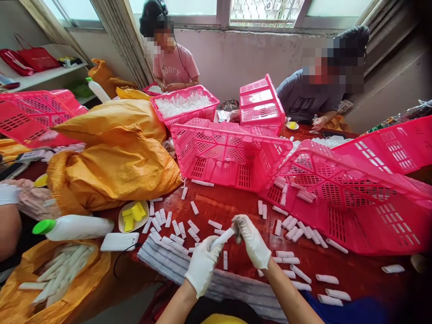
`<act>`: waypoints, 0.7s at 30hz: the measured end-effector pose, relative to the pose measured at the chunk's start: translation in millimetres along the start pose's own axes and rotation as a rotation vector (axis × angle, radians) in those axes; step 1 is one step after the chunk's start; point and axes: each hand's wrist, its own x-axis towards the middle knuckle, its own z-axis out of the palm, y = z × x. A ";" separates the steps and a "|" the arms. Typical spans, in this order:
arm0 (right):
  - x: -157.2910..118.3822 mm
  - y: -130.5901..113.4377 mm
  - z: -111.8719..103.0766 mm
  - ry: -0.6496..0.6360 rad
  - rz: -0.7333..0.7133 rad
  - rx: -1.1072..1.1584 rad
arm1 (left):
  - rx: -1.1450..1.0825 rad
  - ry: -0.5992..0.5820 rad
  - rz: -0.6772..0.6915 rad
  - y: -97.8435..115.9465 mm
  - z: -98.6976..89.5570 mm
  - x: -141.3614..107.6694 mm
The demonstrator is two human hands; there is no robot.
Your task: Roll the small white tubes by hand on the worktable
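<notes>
My left hand [204,263], in a white glove, is closed around a white tube [222,237] held at a slant above the table. At the tube's upper end, my right hand [251,240], also gloved, has its fingers curled together against it; the fingertips are partly hidden. Short white pieces [175,227], some with dark marks, lie scattered left of my hands. More white rolls [293,231] lie to the right, several of them near a tipped pink basket [364,202]. A striped grey cloth [162,261] is spread along the table edge under my hands.
Ahead stands another pink basket [232,153] on its side. Left are orange sacks [114,166], a dish of yellow sponge-like pieces [133,216], a green-capped bottle [77,227], a white power bank [119,241] and an open sack of white tubes [60,270]. Two people sit opposite; another's arm shows left.
</notes>
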 end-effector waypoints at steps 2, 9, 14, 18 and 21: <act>-3.0 -2.7 -0.8 0.056 -0.003 0.007 | -0.047 0.013 0.004 4.4 -0.1 -0.6; -1.9 -14.6 -8.6 -0.101 -0.062 -0.011 | -0.688 -0.405 -0.318 12.5 -10.3 -0.6; -6.6 -24.3 -20.6 -0.248 -0.155 0.027 | -1.088 -0.763 -0.689 12.9 -26.8 -1.7; -10.4 -23.5 -19.9 -0.209 -0.139 0.053 | -1.030 -0.691 -0.688 12.3 -22.2 0.8; -12.7 -24.8 -17.9 -0.160 -0.162 0.046 | -0.942 -0.608 -0.616 13.7 -16.7 1.8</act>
